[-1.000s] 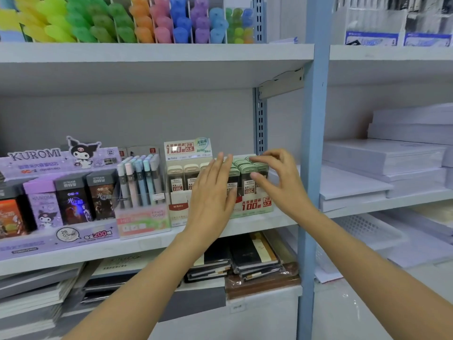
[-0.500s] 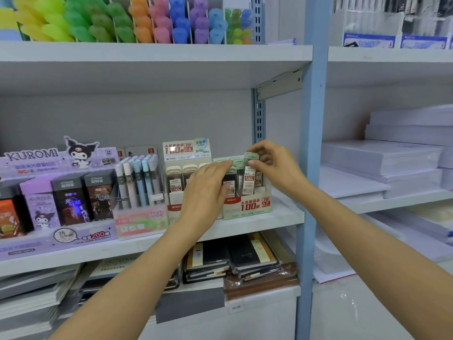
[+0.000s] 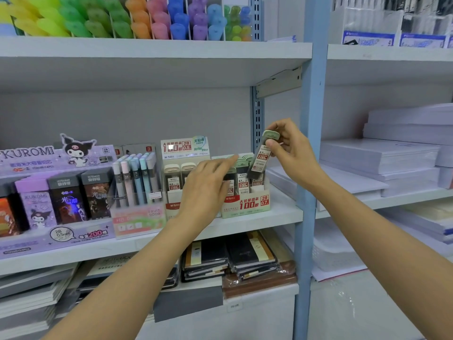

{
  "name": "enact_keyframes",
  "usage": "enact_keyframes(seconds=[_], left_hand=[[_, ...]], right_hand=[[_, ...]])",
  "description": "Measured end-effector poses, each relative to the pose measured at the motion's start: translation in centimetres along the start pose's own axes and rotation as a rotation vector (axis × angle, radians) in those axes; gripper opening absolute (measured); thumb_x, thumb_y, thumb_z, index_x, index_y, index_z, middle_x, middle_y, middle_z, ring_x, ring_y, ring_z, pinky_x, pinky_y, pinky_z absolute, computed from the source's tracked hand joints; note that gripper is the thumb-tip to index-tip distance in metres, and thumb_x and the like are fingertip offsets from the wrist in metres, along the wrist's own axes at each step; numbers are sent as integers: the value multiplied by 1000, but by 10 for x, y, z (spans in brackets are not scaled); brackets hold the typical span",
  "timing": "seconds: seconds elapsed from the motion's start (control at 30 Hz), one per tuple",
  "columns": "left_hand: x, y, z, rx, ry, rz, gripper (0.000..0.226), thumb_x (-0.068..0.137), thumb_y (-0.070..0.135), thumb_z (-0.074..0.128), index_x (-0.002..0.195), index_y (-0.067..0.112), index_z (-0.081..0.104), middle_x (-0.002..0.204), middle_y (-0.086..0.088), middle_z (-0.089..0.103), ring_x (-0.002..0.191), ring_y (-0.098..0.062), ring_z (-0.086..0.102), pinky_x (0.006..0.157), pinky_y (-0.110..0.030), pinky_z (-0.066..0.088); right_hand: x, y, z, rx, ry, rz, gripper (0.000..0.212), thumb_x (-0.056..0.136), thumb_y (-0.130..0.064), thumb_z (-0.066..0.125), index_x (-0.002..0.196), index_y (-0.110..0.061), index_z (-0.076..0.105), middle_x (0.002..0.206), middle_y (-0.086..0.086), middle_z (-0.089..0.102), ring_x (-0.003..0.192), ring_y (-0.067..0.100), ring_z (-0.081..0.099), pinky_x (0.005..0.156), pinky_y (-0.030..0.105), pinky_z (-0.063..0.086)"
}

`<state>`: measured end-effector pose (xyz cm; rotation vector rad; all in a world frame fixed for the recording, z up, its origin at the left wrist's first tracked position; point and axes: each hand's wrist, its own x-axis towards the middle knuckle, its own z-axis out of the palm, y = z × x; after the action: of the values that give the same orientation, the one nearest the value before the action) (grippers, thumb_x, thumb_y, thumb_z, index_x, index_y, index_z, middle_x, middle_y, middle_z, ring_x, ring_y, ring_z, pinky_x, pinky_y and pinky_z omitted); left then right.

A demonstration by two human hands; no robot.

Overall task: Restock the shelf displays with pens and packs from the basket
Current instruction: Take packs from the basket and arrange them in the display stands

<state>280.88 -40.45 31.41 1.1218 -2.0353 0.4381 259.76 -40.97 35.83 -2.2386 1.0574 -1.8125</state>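
My right hand [image 3: 293, 153] pinches a dark lead-refill pack with a pale green cap [image 3: 263, 155] and holds it tilted just above the 0.7 display box [image 3: 247, 203] on the middle shelf. Several more green-capped packs [image 3: 242, 180] stand in that box. My left hand [image 3: 208, 186] rests with straight fingers against the packs at the box's left side, partly covering the neighbouring 0.5 display box [image 3: 175, 177]. The basket is out of view.
Left of the boxes stand a pastel pencil display [image 3: 137, 182] and a purple Kuromi display [image 3: 49, 192]. A blue shelf upright [image 3: 310, 143] rises just right of my right hand. Paper reams [image 3: 382, 155] fill the right bay. Notebooks [image 3: 230, 258] lie on the shelf below.
My right hand has lifted one green-capped pack up out of the 0.7 box. My left hand went from flat in front of the box to resting on the packs.
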Motion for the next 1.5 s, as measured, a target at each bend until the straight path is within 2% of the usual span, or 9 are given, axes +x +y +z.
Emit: enact_keyframes(seconds=[0.1, 0.27, 0.4, 0.5, 0.7, 0.87, 1.13, 1.3, 1.5], left_hand=[[3, 4, 6, 94, -47, 35, 55, 101, 29, 44, 152, 33, 23, 152, -1, 35, 140, -21, 29, 115, -42, 29], [5, 4, 7, 35, -14, 22, 47, 100, 27, 45, 146, 25, 37, 147, 2, 43, 135, -17, 35, 114, -38, 31], [4, 3, 6, -55, -22, -26, 50, 99, 26, 50, 147, 23, 35, 143, 1, 47, 133, -16, 40, 111, -37, 35], [4, 2, 5, -143, -10, -106, 49, 97, 26, 55, 142, 20, 38, 135, -4, 53, 123, -18, 49, 103, -38, 45], [4, -4, 3, -310, -21, -154, 40, 94, 20, 59, 130, 19, 41, 135, 0, 54, 123, -15, 51, 98, -38, 51], [3, -4, 3, -261, -9, -128, 37, 95, 21, 58, 129, 20, 43, 131, -2, 57, 116, -16, 53, 93, -35, 51], [3, -6, 6, -212, 22, -120, 34, 95, 22, 59, 125, 25, 45, 121, -1, 61, 110, -16, 53, 87, -33, 47], [3, -5, 8, -224, 35, -131, 37, 95, 21, 59, 128, 25, 44, 123, -1, 61, 112, -15, 54, 88, -31, 48], [2, -5, 9, -249, 31, -138, 36, 95, 20, 58, 128, 24, 43, 123, 0, 61, 113, -14, 54, 89, -33, 51]], right_hand=[[-4, 2, -5, -98, -9, -36, 20, 96, -5, 53, 107, -20, 47, 97, -10, 59, 91, 10, 60, 76, 15, 49], [-6, 8, 0, -134, -2, -58, 19, 96, -6, 55, 106, -21, 49, 95, -10, 61, 90, 2, 59, 76, 10, 47], [-6, 23, 13, -247, -87, -57, 16, 94, -10, 58, 109, -15, 55, 98, -8, 61, 91, 10, 60, 80, 23, 52], [-9, 36, 22, -318, -133, -28, 18, 91, -12, 62, 109, -15, 61, 104, -9, 52, 92, 5, 52, 82, 20, 47], [-15, 30, 28, -321, -27, -49, 36, 91, -24, 63, 127, -19, 60, 122, 1, 46, 115, 14, 45, 98, 29, 41], [-10, 21, 42, -452, -193, -39, 40, 81, -26, 74, 119, -18, 61, 113, -4, 48, 110, 13, 44, 98, 36, 43], [-2, 6, 20, -198, -79, -49, 21, 87, -13, 68, 108, -14, 64, 100, -9, 64, 95, -1, 56, 85, 10, 41], [6, -2, -6, -178, -67, -65, 15, 95, -7, 56, 107, -15, 52, 99, -4, 61, 92, 13, 57, 82, 20, 48], [1, 5, -5, -224, -58, -74, 15, 95, -7, 55, 105, -16, 52, 96, -14, 57, 91, 5, 56, 82, 15, 47]])
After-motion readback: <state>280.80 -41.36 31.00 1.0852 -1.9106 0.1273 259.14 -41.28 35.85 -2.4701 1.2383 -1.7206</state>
